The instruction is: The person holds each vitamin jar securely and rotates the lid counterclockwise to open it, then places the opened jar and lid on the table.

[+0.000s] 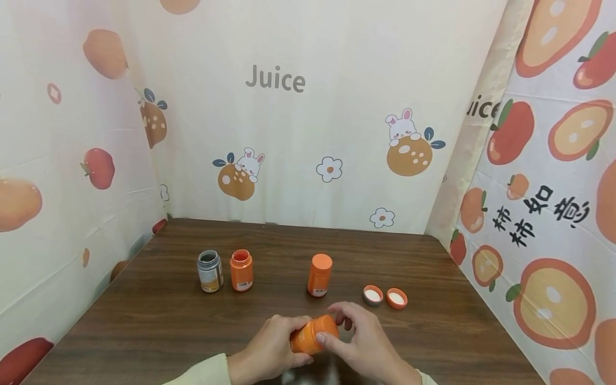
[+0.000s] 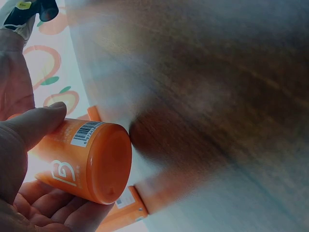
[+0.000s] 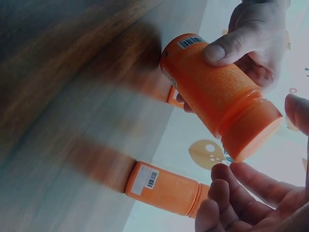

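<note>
An orange capped bottle (image 1: 305, 338) lies tilted in my left hand (image 1: 269, 345), which grips its body between thumb and fingers. The left wrist view shows the bottle's round base (image 2: 111, 163) and a barcode label near it. At the cap (image 3: 253, 130) is my right hand (image 1: 361, 337), thumb and fingers spread on either side of it with gaps showing in the right wrist view. Its fingertips are right at the cap's edge. Beyond the hands, a second orange bottle (image 1: 320, 275) stands upright with its cap on.
On the left of the brown table (image 1: 144, 321) stand a lidless grey jar (image 1: 210, 271) and a lidless orange bottle (image 1: 241, 271). Two loose caps, one grey-edged (image 1: 372, 295) and one orange (image 1: 397, 299), lie upturned at the right. Fruit-printed curtains (image 1: 327, 123) enclose the table's back and sides.
</note>
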Available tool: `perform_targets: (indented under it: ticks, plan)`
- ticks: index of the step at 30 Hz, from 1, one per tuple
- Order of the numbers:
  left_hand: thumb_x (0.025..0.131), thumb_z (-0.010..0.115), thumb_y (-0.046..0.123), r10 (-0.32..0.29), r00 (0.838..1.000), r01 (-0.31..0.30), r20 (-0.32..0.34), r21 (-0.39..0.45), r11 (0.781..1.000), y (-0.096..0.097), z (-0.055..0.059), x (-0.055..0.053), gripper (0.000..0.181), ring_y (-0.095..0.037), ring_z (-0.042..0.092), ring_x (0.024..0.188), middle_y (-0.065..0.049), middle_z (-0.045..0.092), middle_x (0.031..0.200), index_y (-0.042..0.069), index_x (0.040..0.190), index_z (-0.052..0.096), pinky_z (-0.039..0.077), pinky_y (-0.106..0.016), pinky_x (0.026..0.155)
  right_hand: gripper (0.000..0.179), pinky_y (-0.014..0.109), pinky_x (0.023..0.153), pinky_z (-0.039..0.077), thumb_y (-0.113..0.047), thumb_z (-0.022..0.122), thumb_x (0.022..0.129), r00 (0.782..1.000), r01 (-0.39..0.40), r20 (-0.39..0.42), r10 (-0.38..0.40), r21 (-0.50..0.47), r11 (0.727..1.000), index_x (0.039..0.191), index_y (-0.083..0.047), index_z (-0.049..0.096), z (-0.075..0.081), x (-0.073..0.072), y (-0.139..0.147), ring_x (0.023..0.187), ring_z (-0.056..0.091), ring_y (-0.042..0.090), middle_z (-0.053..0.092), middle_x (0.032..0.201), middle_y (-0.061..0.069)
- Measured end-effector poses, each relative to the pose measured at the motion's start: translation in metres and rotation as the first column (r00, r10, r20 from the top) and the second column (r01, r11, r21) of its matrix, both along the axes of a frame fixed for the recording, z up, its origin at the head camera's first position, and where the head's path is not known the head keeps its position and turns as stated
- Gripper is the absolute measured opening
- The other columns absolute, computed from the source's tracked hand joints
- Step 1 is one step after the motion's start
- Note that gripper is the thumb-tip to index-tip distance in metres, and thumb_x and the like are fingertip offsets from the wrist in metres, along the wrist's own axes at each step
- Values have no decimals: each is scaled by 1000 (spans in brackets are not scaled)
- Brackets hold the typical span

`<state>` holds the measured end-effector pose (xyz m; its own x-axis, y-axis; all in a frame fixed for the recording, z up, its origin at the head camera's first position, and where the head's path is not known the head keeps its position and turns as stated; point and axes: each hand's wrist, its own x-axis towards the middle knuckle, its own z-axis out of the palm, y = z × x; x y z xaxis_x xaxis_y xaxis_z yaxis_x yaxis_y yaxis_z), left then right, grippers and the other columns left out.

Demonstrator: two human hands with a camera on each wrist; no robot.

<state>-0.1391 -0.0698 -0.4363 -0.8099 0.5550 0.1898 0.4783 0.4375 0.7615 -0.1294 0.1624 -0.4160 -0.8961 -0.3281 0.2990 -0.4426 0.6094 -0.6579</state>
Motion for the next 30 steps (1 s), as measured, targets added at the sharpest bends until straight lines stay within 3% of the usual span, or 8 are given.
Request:
perform_targets:
  ticks: [8,19,30]
  plan:
    - [77,91,15,0,1000,0,-18,4,1000,0,1,0,42,1,60,79,20,66,93,26,113,71,51,-22,71,37,25,67,46,-57,77,86,999,1,43,-2,1,1000,107,-28,69,0,-1,0,78,57,20,63,85,-14]
    - [78,91,15,-6,1000,6,3,8,1000,0,1,1,41,1,60,78,19,66,93,26,112,71,51,-22,71,33,28,71,48,-53,78,87,998,-47,37,47,-15,999,106,-28,69,0,-1,1,80,60,12,65,88,-18]
    - [76,91,15,-2,1000,2,-27,7,1000,1,1,2,41,1,59,76,20,64,90,27,110,71,50,-21,69,39,30,73,49,-44,83,85,993,-98,-65,98,8,995,117,-28,69,-2,-1,6,84,53,6,61,95,-19]
